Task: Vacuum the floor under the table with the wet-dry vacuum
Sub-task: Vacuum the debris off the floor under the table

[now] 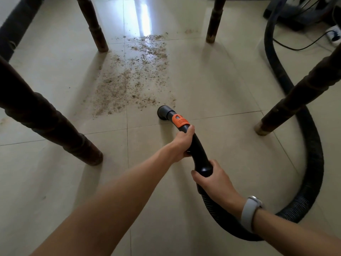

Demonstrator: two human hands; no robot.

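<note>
A black vacuum hose handle (198,146) with an orange collar (180,121) points down at the beige tiled floor. Its round nozzle (163,112) sits on the tile at the near edge of a spread of brown sawdust-like debris (132,76). My left hand (181,143) grips the handle just behind the orange collar. My right hand (215,179), with a white band on the wrist, grips the handle's lower end where the ribbed hose (311,163) begins. The hose loops right and runs back to the vacuum body (295,12) at the top right.
Dark wooden table legs stand around the debris: near left (55,124), far left (94,24), far right (215,21), near right (295,95). A black cord (302,45) and a white power strip (335,35) lie at the top right. A dark object (16,24) slants along the upper left.
</note>
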